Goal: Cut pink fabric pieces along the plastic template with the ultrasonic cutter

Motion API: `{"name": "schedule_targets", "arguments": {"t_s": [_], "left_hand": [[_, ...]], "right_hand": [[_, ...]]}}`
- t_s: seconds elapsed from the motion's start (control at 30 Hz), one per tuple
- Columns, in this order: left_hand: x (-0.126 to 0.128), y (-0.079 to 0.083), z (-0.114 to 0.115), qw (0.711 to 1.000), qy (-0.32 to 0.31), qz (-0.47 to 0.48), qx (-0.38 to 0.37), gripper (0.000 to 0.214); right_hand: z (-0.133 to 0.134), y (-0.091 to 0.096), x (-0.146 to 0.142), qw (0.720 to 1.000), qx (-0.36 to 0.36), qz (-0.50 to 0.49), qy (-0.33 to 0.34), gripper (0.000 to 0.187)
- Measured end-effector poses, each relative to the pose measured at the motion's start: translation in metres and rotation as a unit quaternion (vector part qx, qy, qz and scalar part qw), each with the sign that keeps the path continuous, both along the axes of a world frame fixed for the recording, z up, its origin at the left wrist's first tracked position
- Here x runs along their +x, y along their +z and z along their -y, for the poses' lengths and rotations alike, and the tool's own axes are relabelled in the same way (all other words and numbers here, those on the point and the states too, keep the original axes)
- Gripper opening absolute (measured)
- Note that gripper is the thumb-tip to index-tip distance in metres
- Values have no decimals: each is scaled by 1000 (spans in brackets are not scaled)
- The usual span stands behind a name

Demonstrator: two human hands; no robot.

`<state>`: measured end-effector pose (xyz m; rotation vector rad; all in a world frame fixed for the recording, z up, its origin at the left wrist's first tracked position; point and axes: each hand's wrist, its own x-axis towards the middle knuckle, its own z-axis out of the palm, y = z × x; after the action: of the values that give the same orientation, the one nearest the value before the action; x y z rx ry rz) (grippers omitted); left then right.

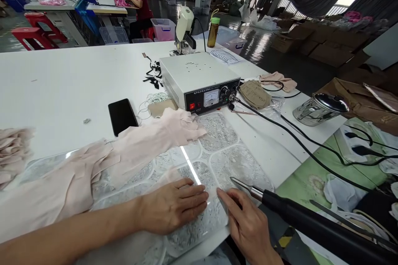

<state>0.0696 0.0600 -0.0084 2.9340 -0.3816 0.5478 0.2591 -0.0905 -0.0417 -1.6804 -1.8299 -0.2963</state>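
My left hand (174,209) lies flat, fingers together and stretched out, pressing a small pale pink fabric piece (214,198) onto a clear textured cutting sheet (236,161). My right hand (248,225) is stretched out too, its fingertips touching the same piece from the right. A black hand-held tool with a metal tip (298,215) lies along the far side of my right hand, tip pointing left. Whether my thumb steadies it is hidden. A row of pink fabric pieces (139,145) lies across the sheet behind my left arm.
A white control box with a dial (199,78) stands mid-table, its black cable (298,143) running to the tool. Near it are a black phone (122,116), a steel pot (320,109), a bottle (213,31) and a fabric heap (12,153). A person in red (138,2) sits at a sewing machine far behind.
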Motion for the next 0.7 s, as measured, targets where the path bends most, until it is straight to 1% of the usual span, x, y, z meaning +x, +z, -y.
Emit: {"name": "schedule_targets", "arguments": {"t_s": [0.17, 0.3, 0.4, 0.53, 0.7], "left_hand": [[1, 1, 0, 1000, 4, -1, 0, 33], [1, -2, 0, 1000, 3, -1, 9, 31], [-1, -5, -1, 1000, 0, -11, 16, 33], [-2, -8, 0, 999, 12, -28, 25, 34], [-3, -9, 3, 999, 33, -4, 28, 32]], "right_hand": [[-2, 2, 0, 1000, -6, 24, -9, 43], [-4, 4, 0, 999, -22, 47, -13, 45], [-5, 5, 0, 998, -37, 55, -15, 45], [-4, 1, 1, 998, -39, 37, -24, 44], [0, -5, 3, 999, -27, 6, -31, 43]]}}
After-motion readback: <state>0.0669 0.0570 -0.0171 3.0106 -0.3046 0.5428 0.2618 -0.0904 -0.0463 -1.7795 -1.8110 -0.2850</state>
